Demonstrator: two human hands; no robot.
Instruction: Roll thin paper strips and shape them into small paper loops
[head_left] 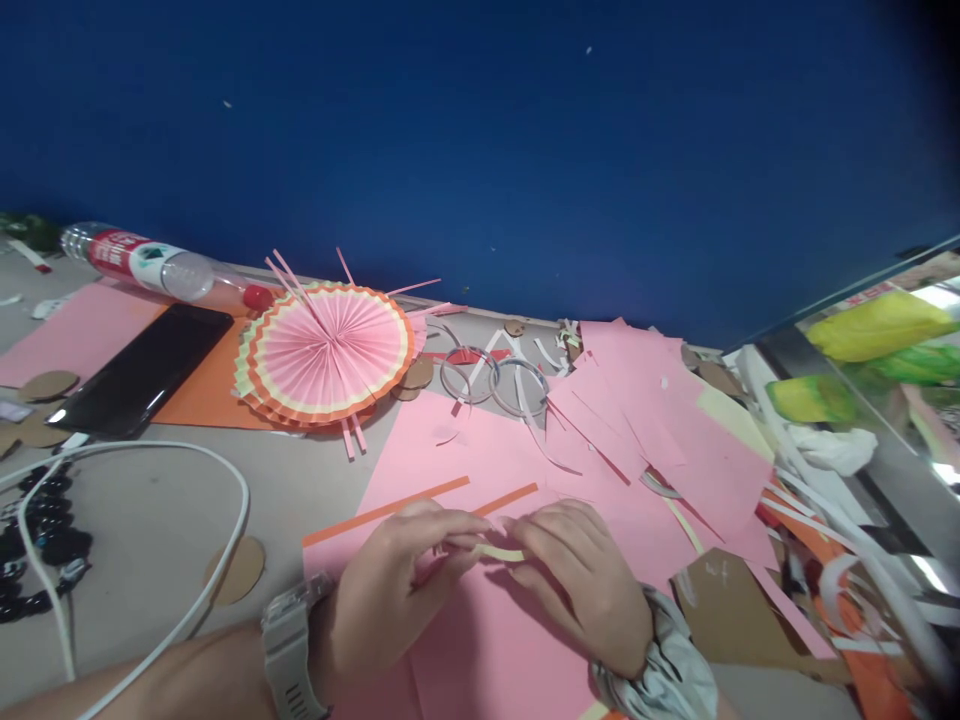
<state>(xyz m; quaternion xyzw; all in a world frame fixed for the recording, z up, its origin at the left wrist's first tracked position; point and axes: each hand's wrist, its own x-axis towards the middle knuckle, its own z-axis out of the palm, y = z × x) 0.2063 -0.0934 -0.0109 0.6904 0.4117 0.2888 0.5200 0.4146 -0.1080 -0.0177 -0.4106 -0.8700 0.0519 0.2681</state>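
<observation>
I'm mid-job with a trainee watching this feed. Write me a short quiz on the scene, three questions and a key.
1. Multiple choice. What colour is the paper strip between the left hand and the right hand?
a) blue
b) pale yellow
c) black

2. True or false. The bottle lies on its side, with its red cap toward the round paper fan.

3. Fill in the blank. The watch is worn on the person's ____ wrist.

Key: 1 b; 2 true; 3 left.

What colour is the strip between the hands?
The paper strip is pale yellow, clearest in the head view.
</observation>
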